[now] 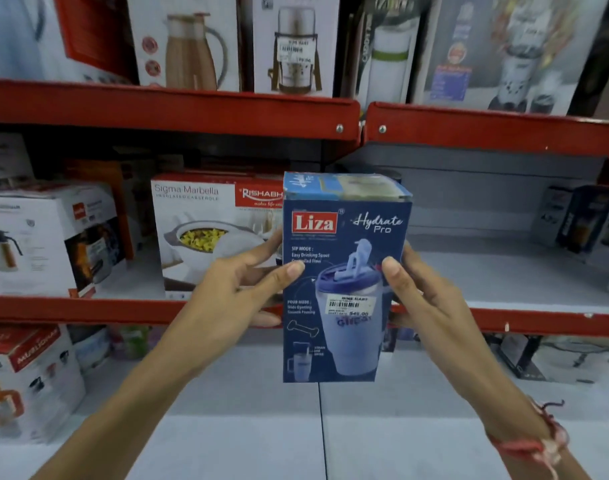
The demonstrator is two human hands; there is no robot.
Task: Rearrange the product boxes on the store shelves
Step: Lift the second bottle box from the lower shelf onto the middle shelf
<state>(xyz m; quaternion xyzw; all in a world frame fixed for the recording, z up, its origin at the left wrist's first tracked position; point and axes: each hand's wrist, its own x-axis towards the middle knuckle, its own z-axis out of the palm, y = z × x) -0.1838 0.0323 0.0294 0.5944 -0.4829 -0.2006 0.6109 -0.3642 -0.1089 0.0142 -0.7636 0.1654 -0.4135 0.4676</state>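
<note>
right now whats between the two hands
In the head view, the blue Liza Hydrate Pro box is upright between the left hand and the right hand, gripped on both sides.

Red thread band (535,445): low right of grip. Bolt (339,128), second bolt (382,128): side by side, above grip. Black stand (529,355): right of grip, lower.
</note>
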